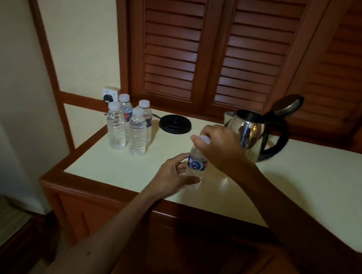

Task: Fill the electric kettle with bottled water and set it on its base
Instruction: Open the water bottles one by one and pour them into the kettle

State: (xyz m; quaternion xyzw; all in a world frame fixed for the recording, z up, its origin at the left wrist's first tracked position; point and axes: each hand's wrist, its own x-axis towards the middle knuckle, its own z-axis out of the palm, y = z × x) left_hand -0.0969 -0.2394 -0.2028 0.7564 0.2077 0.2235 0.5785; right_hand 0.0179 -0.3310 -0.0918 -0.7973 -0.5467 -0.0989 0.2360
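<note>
A small clear water bottle [196, 164] with a blue label stands upright on the cream countertop [306, 194]. My left hand [176, 176] wraps its lower body. My right hand [218, 145] grips the white cap [205, 138] from above. Behind my right hand stands the steel electric kettle [249, 128], its lid [287, 105] flipped open and its black handle pointing right. The round black kettle base [174, 124] lies separately to the left of the kettle, near the back wall.
Several sealed water bottles [128, 125] stand grouped at the back left. A wall socket with a black plug [109, 95] sits behind them, its cord leading toward the base. Wooden louvred doors [212, 49] rise behind the counter.
</note>
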